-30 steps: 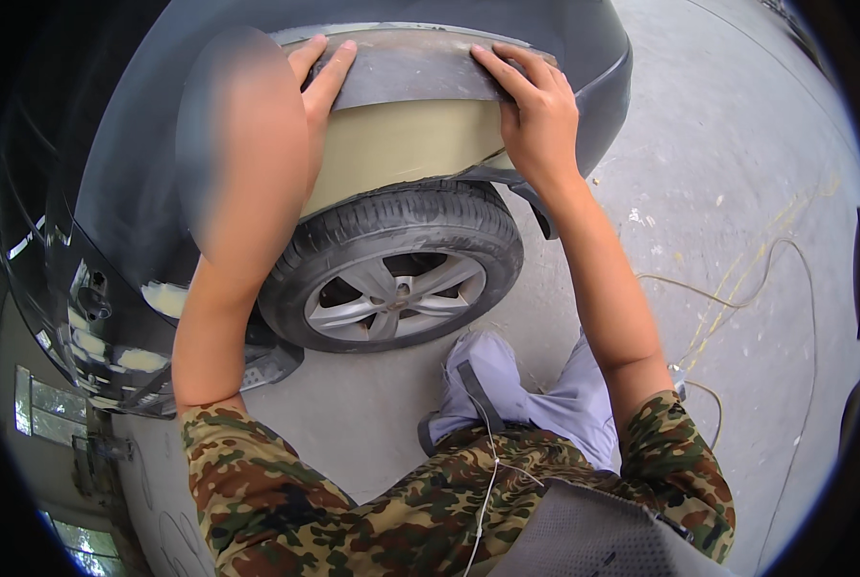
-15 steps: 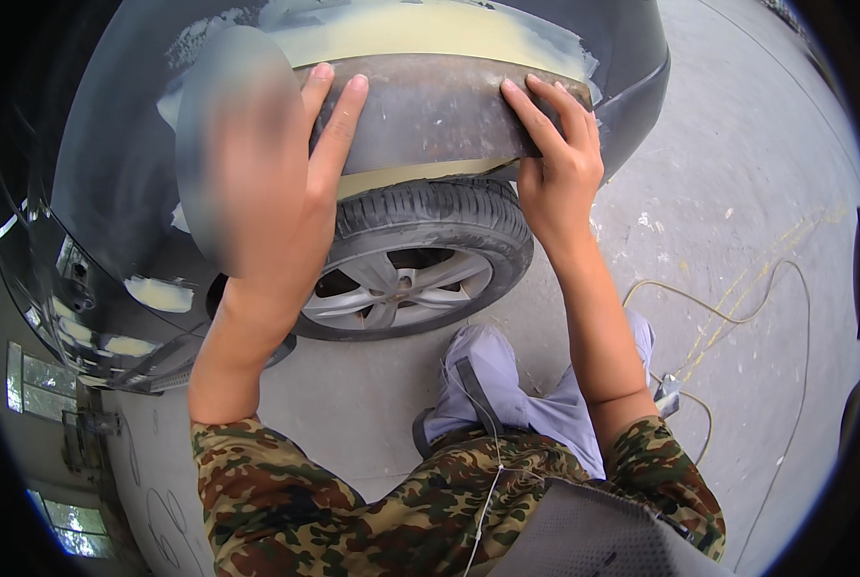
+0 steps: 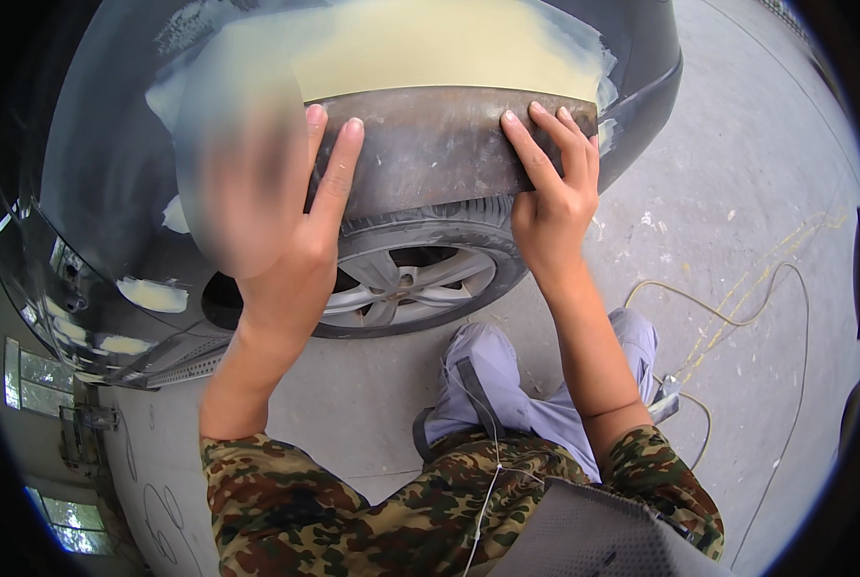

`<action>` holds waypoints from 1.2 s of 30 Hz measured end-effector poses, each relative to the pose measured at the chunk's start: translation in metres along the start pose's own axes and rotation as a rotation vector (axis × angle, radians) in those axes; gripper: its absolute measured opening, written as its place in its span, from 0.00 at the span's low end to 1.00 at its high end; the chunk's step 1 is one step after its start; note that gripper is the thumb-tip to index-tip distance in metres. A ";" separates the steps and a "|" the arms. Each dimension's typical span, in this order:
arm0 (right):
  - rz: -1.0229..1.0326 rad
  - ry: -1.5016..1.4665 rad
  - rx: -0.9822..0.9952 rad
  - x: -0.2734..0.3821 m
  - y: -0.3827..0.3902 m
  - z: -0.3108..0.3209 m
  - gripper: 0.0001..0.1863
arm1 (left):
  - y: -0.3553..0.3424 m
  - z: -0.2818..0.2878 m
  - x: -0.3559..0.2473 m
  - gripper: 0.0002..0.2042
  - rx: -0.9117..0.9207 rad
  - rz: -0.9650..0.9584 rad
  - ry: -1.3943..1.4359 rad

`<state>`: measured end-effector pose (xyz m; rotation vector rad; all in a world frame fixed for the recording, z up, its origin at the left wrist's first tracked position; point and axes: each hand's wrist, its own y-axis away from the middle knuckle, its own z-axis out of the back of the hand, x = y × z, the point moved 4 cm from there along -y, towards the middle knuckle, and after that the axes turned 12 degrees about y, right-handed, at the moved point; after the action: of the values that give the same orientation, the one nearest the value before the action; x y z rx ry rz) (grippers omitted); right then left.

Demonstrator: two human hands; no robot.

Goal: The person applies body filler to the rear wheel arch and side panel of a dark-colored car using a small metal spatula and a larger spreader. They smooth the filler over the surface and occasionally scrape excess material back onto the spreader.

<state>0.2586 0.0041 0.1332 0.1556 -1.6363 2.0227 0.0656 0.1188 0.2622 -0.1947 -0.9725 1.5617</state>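
Observation:
A wide, flat grey spreader blade (image 3: 430, 144) lies pressed against the dark car fender (image 3: 112, 163), just above the wheel arch. My left hand (image 3: 295, 221) holds its left end, fingers spread over the blade. My right hand (image 3: 550, 188) grips its right end with fingers on top. Above the blade's upper edge spreads a broad patch of pale yellow body filler (image 3: 430, 43). Part of my left hand is blurred.
Below the blade sits the tyre with a silver alloy wheel (image 3: 406, 279). Small filler patches (image 3: 151, 293) mark the lower body panel. A thin cable (image 3: 718, 317) loops over the concrete floor (image 3: 737, 173) to the right. My grey-trousered knee (image 3: 507, 385) is below.
Both hands have slid the blade down the fender toward the wheel arch, uncovering more smoothed yellow filler above it. The view has closed in on the panel.

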 end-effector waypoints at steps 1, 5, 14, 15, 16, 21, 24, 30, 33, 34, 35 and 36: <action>-0.005 -0.007 -0.007 0.002 0.003 -0.001 0.43 | 0.003 0.000 0.000 0.31 0.010 -0.005 -0.050; -0.018 0.004 -0.027 0.010 0.014 -0.006 0.42 | 0.014 -0.002 0.003 0.25 0.022 -0.026 -0.175; -0.033 0.057 -0.077 0.026 0.043 -0.026 0.38 | 0.045 -0.011 0.015 0.21 0.019 -0.027 -0.221; -0.032 0.061 -0.079 0.028 0.047 -0.029 0.38 | 0.049 -0.012 0.017 0.21 0.011 -0.033 -0.223; -0.030 0.066 -0.069 0.031 0.052 -0.030 0.36 | 0.053 -0.013 0.018 0.20 0.001 -0.035 -0.209; -0.034 0.061 -0.067 0.037 0.068 -0.036 0.34 | 0.072 -0.014 0.022 0.23 0.018 -0.034 -0.184; -0.023 0.064 -0.058 0.041 0.073 -0.037 0.31 | 0.082 -0.012 0.021 0.25 0.041 -0.011 -0.153; 0.007 0.047 0.026 0.057 0.082 -0.026 0.29 | 0.104 0.003 0.016 0.24 0.176 0.088 -0.139; 0.082 0.030 0.120 0.071 0.086 -0.004 0.29 | 0.116 0.025 0.003 0.27 0.254 0.130 -0.094; 0.103 0.030 0.067 0.076 0.084 0.005 0.27 | 0.119 0.038 -0.002 0.27 0.256 0.136 -0.098; 0.106 0.007 0.057 0.079 0.083 0.015 0.27 | 0.120 0.049 -0.008 0.27 0.239 0.125 -0.094; 0.107 0.018 0.085 0.080 0.080 0.021 0.27 | 0.119 0.058 -0.010 0.27 0.246 0.132 -0.107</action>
<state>0.1482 0.0005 0.1015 0.0814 -1.5781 2.1690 -0.0560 0.0924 0.2157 -0.0021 -0.8536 1.8124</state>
